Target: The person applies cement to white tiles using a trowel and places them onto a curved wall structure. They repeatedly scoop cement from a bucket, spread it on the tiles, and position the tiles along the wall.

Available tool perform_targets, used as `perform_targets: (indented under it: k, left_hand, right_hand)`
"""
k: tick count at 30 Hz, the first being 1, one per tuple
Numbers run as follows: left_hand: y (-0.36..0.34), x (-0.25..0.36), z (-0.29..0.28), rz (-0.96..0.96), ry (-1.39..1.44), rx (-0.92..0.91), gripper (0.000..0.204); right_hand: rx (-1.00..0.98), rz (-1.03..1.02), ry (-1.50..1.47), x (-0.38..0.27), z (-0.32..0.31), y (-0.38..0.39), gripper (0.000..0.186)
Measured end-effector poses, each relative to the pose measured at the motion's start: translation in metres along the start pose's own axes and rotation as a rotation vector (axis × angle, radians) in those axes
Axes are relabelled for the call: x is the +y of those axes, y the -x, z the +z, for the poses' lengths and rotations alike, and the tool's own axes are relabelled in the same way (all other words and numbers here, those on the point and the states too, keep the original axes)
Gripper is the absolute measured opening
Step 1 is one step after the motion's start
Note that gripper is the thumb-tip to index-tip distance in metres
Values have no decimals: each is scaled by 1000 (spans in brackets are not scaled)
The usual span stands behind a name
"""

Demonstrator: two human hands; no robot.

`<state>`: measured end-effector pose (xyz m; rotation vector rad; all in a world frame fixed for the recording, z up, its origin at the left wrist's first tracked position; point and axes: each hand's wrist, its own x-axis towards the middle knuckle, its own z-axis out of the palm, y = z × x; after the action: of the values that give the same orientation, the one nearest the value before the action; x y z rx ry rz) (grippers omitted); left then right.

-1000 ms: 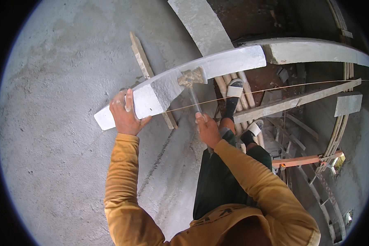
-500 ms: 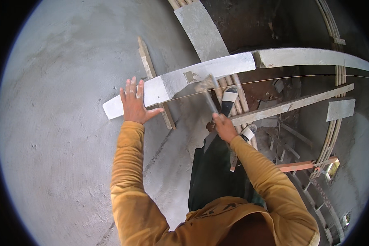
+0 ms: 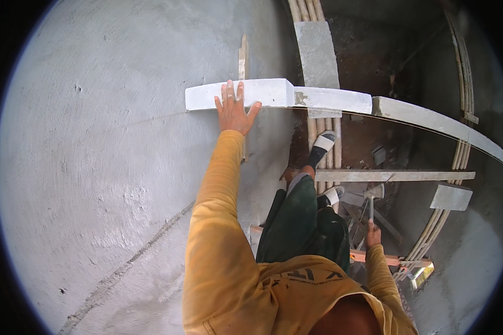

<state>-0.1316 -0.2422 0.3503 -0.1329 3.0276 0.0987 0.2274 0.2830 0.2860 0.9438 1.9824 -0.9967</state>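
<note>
A white block (image 3: pixel 271 92) lies at the end of a row against the grey wall. My left hand (image 3: pixel 235 114) rests on it with its fingers spread, thumb toward the right. The block's right end touches a lower white block (image 3: pixel 341 99) with a grey patch of mortar. Away from the row, at the lower right, my right hand (image 3: pixel 373 234) is closed around the handle of a mallet (image 3: pixel 375 191). The mallet's pale head points up and away from me, apart from the blocks. A thin string (image 3: pixel 411 127) runs along the near edge of the row.
Bundled bamboo poles (image 3: pixel 312 131) and a grey board (image 3: pixel 317 56) lie beneath the row. My feet stand on the poles, above a lower level. A wooden plank (image 3: pixel 397 176) crosses to more poles at the right. Behind my left hand, a wooden strip (image 3: pixel 243 56) leans by the wall.
My right hand has swung the mallet from beside the blocks back to the lower right. My left hand stays flat on the end block. The view has turned and shifted.
</note>
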Motion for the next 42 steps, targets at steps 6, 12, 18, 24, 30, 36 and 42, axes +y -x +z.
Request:
perform_targets:
  k: [6, 12, 18, 24, 30, 36, 42]
  left_hand:
    - [-1, 11, -15, -69, -32, -90, 80]
    - [10, 4, -21, -89, 210, 25, 76]
    - [135, -2, 27, -241, 391, -237, 72]
    - [287, 3, 64, -463, 299, -769, 78]
    - [290, 22, 72, -217, 363, -689, 78]
    - [221, 71, 29, -45, 558, -385, 68]
    - [237, 91, 11, 43, 550, -381, 67]
  right_hand:
    - [73, 194, -44, 33, -19, 43, 54]
    - [104, 214, -45, 51, -24, 98, 50]
    - [172, 251, -19, 103, 4, 120, 50]
    - [34, 443, 4, 143, 13, 161, 68]
    - [115, 600, -265, 202, 45, 185, 72]
    - [91, 568, -330, 291, 75, 199, 61]
    - [24, 669, -304, 302, 66, 233, 62]
